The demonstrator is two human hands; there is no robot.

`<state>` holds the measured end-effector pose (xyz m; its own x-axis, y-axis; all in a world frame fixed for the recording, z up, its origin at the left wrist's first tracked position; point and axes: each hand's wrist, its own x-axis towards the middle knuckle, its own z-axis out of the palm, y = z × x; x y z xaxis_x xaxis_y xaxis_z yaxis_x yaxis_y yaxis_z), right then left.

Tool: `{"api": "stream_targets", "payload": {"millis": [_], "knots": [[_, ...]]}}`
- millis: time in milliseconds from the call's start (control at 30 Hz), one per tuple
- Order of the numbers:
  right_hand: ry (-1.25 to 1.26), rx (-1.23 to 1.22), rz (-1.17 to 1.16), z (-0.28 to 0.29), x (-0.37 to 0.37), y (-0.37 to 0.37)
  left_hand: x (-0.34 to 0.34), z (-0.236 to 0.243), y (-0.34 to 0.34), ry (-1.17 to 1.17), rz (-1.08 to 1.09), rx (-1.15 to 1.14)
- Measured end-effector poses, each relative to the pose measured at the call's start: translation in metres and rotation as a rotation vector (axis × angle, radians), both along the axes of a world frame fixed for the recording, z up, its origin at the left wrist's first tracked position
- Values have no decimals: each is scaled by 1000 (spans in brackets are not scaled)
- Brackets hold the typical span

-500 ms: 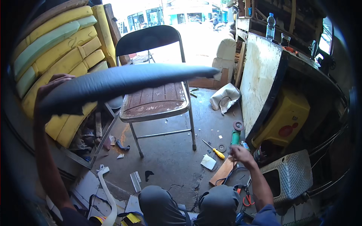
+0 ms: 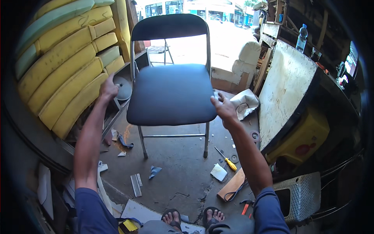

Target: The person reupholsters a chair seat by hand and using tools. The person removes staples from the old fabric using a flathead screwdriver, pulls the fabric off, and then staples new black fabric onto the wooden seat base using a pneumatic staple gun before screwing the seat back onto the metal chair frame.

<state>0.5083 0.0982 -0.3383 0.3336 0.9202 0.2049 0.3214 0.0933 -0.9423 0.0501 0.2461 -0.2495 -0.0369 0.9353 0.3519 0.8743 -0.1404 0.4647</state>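
A black padded seat (image 2: 171,93) rests on the metal folding chair (image 2: 169,26) in the middle of the view. My left hand (image 2: 110,87) hangs left of the seat, clear of it, index finger stretched out and the other fingers loosely curled, holding nothing visible. At the seat's right edge is my right hand (image 2: 223,105), its fingers closed round a small pale object (image 2: 216,94) that I cannot make out.
Foam cushions (image 2: 66,82) are stacked at left. A white board (image 2: 282,97), bottle (image 2: 301,39) and cream sofa piece (image 2: 247,58) stand at right and back. A screwdriver (image 2: 228,160), wooden block (image 2: 231,183), scraps and a hammer (image 2: 244,207) lie on the floor.
The black seat, earlier raised in my left hand, now lies on the chair. My left hand has let go; both hands have moved forward beside the seat, and my knees have drawn back.
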Motion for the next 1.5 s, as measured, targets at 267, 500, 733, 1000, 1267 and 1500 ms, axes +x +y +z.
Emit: {"api": "stream_targets", "payload": {"millis": [267,500,733,1000,1267,1500], "knots": [[-90,48,-21,-27,-33,-2,23,-121,-17,-1032,-280,-444],[52,66,1,-32,-22,-32,54,-121,-89,-1307,-346,-372],[230,3,-13,-16,-28,-99,50,-87,-213,-424,23,225],[167,113,-61,-26,-20,-108,187,-75,-241,356,-651,282],[154,55,-104,-21,-25,-109,187,-84,-238,546,-730,355],[146,41,-92,-18,-26,-115,190,-98,-235,725,-772,603]]}}
